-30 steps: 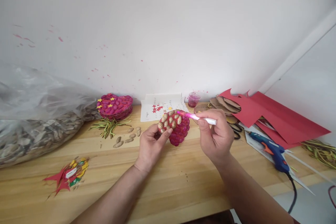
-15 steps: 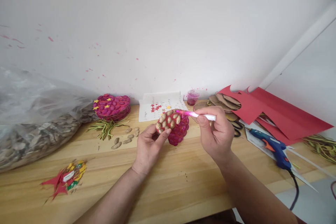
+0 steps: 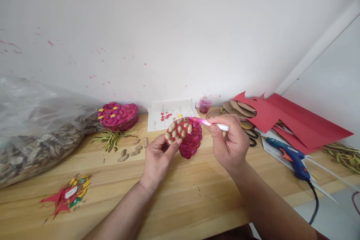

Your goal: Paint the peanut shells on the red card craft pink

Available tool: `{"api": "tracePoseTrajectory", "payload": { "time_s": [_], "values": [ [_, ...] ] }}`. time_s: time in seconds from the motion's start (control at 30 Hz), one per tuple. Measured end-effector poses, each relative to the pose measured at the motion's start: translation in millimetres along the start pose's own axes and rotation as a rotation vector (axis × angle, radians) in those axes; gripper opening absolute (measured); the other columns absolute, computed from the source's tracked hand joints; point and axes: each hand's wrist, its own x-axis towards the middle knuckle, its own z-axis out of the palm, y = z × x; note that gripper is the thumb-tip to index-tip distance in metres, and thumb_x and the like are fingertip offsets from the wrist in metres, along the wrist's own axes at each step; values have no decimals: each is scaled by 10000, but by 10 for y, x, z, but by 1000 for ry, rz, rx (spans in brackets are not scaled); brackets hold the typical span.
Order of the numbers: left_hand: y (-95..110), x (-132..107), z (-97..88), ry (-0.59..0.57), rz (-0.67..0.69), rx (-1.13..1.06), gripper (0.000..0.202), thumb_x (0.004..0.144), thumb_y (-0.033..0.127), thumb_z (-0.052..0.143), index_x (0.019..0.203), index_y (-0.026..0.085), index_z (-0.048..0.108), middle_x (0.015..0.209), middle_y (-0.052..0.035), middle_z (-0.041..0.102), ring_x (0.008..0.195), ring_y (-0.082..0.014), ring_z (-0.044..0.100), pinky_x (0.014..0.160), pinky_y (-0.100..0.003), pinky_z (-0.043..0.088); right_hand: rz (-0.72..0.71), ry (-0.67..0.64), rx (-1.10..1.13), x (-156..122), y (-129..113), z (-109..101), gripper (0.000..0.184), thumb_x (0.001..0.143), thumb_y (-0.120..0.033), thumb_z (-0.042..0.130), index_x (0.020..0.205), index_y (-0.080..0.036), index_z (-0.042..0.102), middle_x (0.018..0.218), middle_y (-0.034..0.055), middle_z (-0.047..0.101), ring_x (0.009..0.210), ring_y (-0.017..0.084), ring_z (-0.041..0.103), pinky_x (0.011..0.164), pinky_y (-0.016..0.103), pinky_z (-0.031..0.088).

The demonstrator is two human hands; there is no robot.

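My left hand (image 3: 160, 157) pinches the left edge of a red disc (image 3: 187, 142) covered with peanuts in their shells. The peanuts on its left side are bare tan; those on the right and bottom are painted magenta. Closed around a white paintbrush (image 3: 218, 125) with a magenta tip, my right hand (image 3: 232, 140) is to the right of the disc. The brush tip meets the disc's upper edge, by the peanuts there. Several loose peanuts (image 3: 135, 152) lie on the wooden table left of my left hand.
A plastic bag of peanuts (image 3: 42, 146) fills the left. Behind are a stack of magenta discs (image 3: 118, 115), white paper with small stars (image 3: 157, 122) and a paint cup (image 3: 205, 105). Red paper (image 3: 303, 123), scissors (image 3: 254, 137) and a blue glue gun (image 3: 292, 155) lie right.
The view has shifted slightly. Both hands still hold the disc and the brush, and the brush tip stays at the disc's upper edge.
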Motion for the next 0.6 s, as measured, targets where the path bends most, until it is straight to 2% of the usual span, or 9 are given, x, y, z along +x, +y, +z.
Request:
{"api": "tracePoseTrajectory", "payload": {
  "time_s": [0.1, 0.2, 0.3, 0.47, 0.6],
  "values": [
    [-10, 5, 1, 1, 4, 8, 281, 774, 417, 856, 713, 176, 726, 678, -12, 651, 660, -166, 550, 650, -278, 470, -31, -27, -5, -15, -30, 10, 167, 974, -169, 641, 1090, -271, 705, 936, 38, 742, 893, 220, 657, 798, 409, 551],
    [-20, 9, 2, 0, 0, 5, 284, 769, 420, 855, 709, 177, 722, 717, -33, 685, 706, -191, 587, 706, -302, 500, -52, -37, -10, -21, -37, 14, 190, 963, -147, 648, 1095, -272, 704, 935, 31, 747, 883, 212, 651, 806, 402, 553],
    [-31, 9, -8, 4, 3, 12, 268, 775, 415, 850, 740, 173, 739, 745, -43, 702, 723, -197, 596, 740, -315, 511, -27, -14, -1, -21, -7, 9, 192, 959, -138, 652, 1091, -265, 708, 938, 29, 742, 900, 209, 650, 821, 394, 545],
    [-33, 4, -19, 5, 24, 25, 270, 788, 408, 844, 709, 185, 714, 699, -26, 648, 757, -216, 612, 776, -328, 521, -14, 3, 3, -15, 17, 4, 179, 966, -152, 647, 1087, -264, 715, 928, 32, 728, 891, 213, 650, 813, 393, 538],
    [-22, 3, -12, 19, 36, 71, 280, 785, 415, 845, 678, 189, 719, 760, -50, 698, 766, -224, 620, 783, -335, 522, -35, -22, 26, -9, -26, 9, 197, 961, -141, 649, 1100, -266, 711, 933, 36, 728, 904, 218, 646, 816, 404, 544]
  ]
}}
